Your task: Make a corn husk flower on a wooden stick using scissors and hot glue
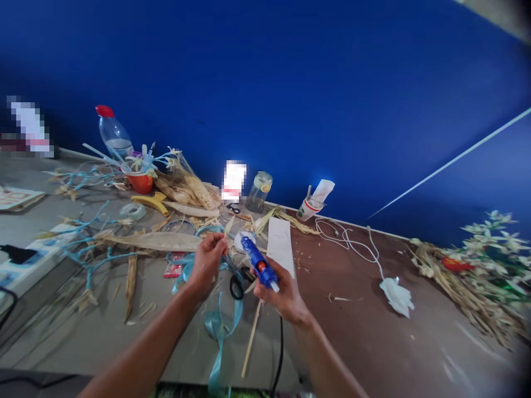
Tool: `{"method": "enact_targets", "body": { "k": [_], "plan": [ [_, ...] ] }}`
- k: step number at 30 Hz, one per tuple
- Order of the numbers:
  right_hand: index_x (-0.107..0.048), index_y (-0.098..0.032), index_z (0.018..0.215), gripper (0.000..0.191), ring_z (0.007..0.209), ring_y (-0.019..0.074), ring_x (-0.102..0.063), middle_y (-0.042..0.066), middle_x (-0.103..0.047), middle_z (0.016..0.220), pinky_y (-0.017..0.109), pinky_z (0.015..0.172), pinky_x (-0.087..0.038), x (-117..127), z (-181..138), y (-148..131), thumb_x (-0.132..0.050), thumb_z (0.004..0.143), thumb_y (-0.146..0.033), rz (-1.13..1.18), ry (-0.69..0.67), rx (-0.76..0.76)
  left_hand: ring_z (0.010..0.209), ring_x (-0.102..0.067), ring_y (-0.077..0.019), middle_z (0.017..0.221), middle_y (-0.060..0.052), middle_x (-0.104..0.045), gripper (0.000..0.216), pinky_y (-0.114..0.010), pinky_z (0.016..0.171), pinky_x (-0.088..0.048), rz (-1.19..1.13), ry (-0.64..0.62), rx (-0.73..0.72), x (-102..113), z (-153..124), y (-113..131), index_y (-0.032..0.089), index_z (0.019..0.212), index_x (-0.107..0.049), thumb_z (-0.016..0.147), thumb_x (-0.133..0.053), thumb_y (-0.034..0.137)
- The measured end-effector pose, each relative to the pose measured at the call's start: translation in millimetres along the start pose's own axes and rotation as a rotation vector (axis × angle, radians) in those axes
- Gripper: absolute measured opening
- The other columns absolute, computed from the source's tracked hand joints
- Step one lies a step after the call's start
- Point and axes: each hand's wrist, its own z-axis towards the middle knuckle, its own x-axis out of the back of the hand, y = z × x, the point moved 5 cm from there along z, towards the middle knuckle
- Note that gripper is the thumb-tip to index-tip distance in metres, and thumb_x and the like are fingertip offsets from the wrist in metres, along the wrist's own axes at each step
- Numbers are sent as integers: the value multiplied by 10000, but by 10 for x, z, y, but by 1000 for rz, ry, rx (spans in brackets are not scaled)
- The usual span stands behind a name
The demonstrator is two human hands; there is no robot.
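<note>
My right hand [284, 296] is wrapped round a blue hot glue gun [257, 260], whose nozzle points up and left. A whitish glue stick pokes out of its rear end. My left hand [211, 257] pinches a small pale piece of dried husk [229, 225] close to the nozzle; I cannot tell whether the two touch. Below the hands lie black-handled scissors [237, 287], partly hidden, and a light blue ribbon [215, 326] that trails to the table's front edge. A thin wooden stick [251, 342] lies under my right hand.
Blue-wrapped stems [89, 265], a long dried leaf [160, 241] and husk scraps cover the left side, near a power strip [37, 260]. Behind stand a red cup [141, 182], a plastic bottle [114, 132] and a glass jar [260, 193]. White flowers [493, 243] lie far right.
</note>
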Motion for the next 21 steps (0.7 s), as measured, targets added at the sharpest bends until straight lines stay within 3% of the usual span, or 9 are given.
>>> {"method": "enact_targets", "body": {
  "k": [6, 21],
  "plan": [
    [-575, -174, 1002, 325, 758, 171, -558, 61, -611, 867, 301, 700, -482, -96, 171, 20, -567, 822, -445, -281, 39, 189, 560, -468, -95, 626, 40, -534, 170, -218, 554, -387, -42, 51, 49, 15, -1, 22, 177, 759, -579, 678, -644, 311],
    [-583, -187, 865, 373, 709, 183, -569, 53, -600, 764, 294, 636, -476, -85, 232, 247, -561, 794, -552, -324, 131, 219, 553, -480, -112, 596, 30, -542, 166, -227, 540, -385, -8, 30, 46, 17, -4, 31, 185, 720, -590, 669, -661, 326]
  ]
}}
